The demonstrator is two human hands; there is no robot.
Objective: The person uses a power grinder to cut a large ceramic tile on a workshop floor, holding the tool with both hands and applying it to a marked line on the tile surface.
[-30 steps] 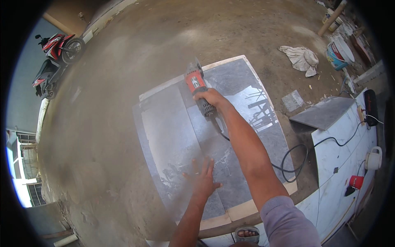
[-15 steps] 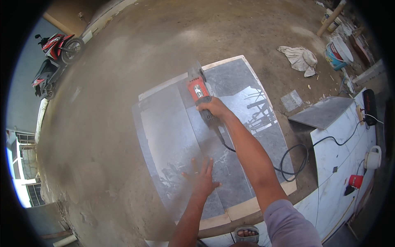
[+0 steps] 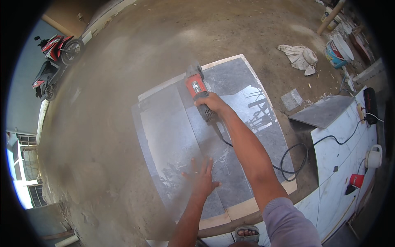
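My right hand [image 3: 210, 103] is wrapped round the body of a red and black angle grinder [image 3: 196, 86]. The grinder's head is at the far edge of a grey tile [image 3: 170, 123], and its disc is blurred by dust. A black power cord [image 3: 217, 131] runs from the tool's rear beneath my right forearm. My left hand [image 3: 202, 179] lies flat with fingers spread on the near part of the tiles, across from the grinder. A second grey tile [image 3: 230, 78] with glossy reflections lies alongside to the right.
Coiled cord [image 3: 305, 158] lies at the right, near a leaning grey tile [image 3: 325, 111] and white marbled tiles [image 3: 329, 152]. A red cup [image 3: 356, 180], white mug [image 3: 372, 157], cloth [image 3: 300, 57] and bucket [image 3: 338, 53] are on the right. Motorcycles [image 3: 61, 49] stand far left. Dust hangs over the left side.
The grinder and my right hand have shifted slightly left and away from me along the tile. My left hand has stayed in place.
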